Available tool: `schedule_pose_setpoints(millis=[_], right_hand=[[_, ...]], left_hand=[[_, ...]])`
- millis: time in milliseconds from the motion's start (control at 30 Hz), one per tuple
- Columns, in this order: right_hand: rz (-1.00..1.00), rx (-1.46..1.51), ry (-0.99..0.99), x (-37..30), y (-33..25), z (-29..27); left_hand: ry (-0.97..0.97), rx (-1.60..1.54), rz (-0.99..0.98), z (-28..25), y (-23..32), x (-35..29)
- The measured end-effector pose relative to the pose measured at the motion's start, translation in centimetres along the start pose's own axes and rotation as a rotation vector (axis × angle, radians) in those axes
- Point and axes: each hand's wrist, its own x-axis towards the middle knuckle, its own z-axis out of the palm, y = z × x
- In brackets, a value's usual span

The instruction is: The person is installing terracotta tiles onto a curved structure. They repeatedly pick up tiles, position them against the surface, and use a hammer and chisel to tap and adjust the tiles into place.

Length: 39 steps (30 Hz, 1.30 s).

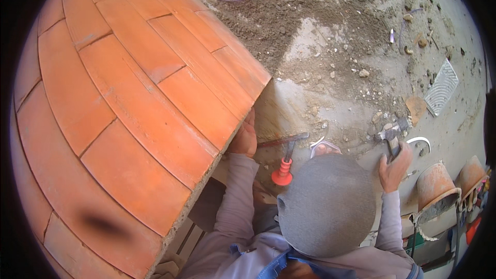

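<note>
Toward 9 o'clock, the dark rim crops the brickwork (pixel 134 108), whose edge hides part of the left hand (pixel 245 140); a dark smudge (pixel 106 226) blurs at 8. The right hand (pixel 397 168) covers some hammer handle (pixel 393 145). Small clutter (pixel 484 183) near 4 stays unreadable.

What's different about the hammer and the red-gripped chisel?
The hammer is held in the right hand, while no hand is on the red-gripped chisel. The chisel's grip is bright red, ridged and flared at one end; what shows of the hammer's handle is dark. The chisel has a slim metal shaft, whereas the hammer has a bulkier head. Both are hand tools.
</note>
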Motion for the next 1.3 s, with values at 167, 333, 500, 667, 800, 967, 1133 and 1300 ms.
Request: schedule_pose_setpoints(millis=[167,333,500,667,800,967,1133,1300], right_hand=[[0.057,0.043,-0.015,1.0,1.6,1.3],[-0.014,0.159,-0.087,1.6,-0.9,-2.9],[-0.551,0.236,-0.070,6.8,-7.7,-5.7],[-1.352,0.229,-0.099,8.9,-13.9,-2.5],[-1.768,0.334,-0.231,5.7,-17.5,1.2],[-2.029,0.404,-0.266,1.4,-19.5,4.8],[-2.029,0.389,-0.230,0.1,-20.9,7.2],[-2.067,0.323,-0.329,1.1,-22.3,6.2]], left_hand=[[-0.003,0.010,-0.062,1.8,1.8,0.1],[-0.015,0.006,-0.095,0.6,1.7,-0.2],[-0.053,-0.032,-0.136,-0.3,1.8,0.2],[-0.155,-0.101,-0.235,-2.3,2.7,0.9],[-0.093,-0.071,-0.266,-1.2,3.5,0.4],[-0.097,-0.063,-0.293,-1.2,3.3,1.4],[-0.114,-0.179,-0.249,-1.5,2.3,1.8],[-0.020,-0.194,-0.225,0.1,2.8,1.3]])
